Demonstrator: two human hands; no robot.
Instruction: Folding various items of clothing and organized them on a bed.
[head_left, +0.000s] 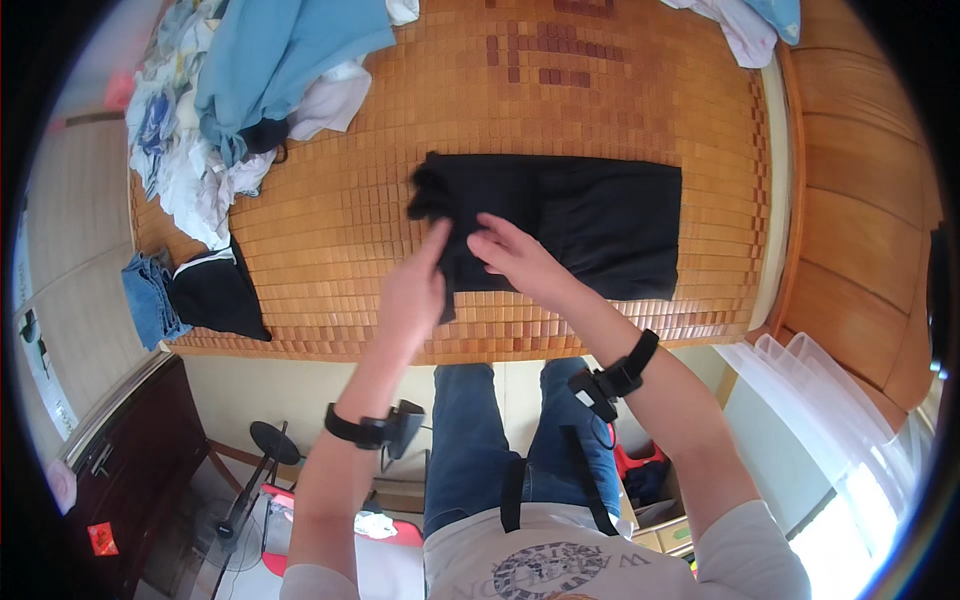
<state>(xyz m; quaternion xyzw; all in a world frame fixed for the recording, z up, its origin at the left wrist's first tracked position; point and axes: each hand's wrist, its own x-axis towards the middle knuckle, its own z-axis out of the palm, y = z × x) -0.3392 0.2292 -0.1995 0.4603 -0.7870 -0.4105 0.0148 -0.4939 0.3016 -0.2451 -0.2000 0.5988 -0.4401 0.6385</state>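
Note:
A black cloth garment (607, 225) lies spread in a rough rectangle on a bed mat of small bamboo tiles (315, 247). Its left end is bunched up, with a narrow strip hanging towards the mat's near edge. My left hand (416, 289) is at that left end, its index finger extended over the bunched edge; the image blurs there, so whether it grips cloth cannot be told. Just to its right, my right hand (514, 255) hovers over or touches the garment, with thumb and index finger apart and nothing visible between them. Each wrist wears a black strapped device.
A heap of clothes with a blue garment (262, 60) lies at the upper left. Folded jeans (150, 300) and a black folded garment (217, 292) sit at the left edge. More cloth (739, 34) lies upper right, beside a wooden headboard (855, 187). A fan (225, 529) stands lower left.

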